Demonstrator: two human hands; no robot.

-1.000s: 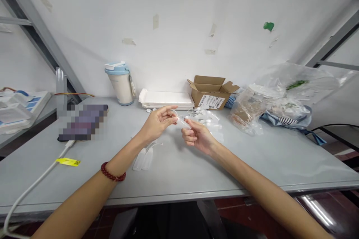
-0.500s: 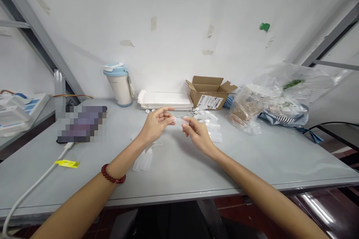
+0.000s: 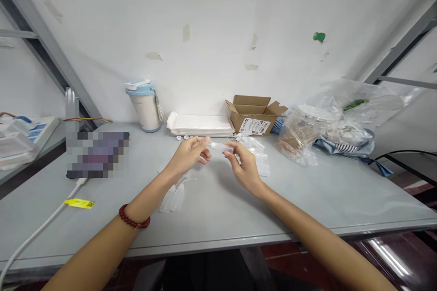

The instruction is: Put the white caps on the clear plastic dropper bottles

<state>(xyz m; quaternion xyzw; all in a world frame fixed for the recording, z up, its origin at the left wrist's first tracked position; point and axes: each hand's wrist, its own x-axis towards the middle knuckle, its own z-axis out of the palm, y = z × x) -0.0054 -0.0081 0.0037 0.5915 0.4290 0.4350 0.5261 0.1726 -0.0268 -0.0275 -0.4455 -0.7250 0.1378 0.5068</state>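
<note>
Nearby, two clear vials (image 3: 171, 198) lie side by side on the bench (image 3: 218, 218). Beyond them, raised between the hands, is the held vial (image 3: 221, 147), its long axis running sideways, nearly level. The right hand (image 3: 245, 163) has its grip pinched on the body; the white end points at the left hand (image 3: 190, 154), whose fingertips are just beside or touching it; I cannot tell whether that grip grasps. Farther back are more vials (image 3: 262, 170), then the box (image 3: 254, 120).
</note>
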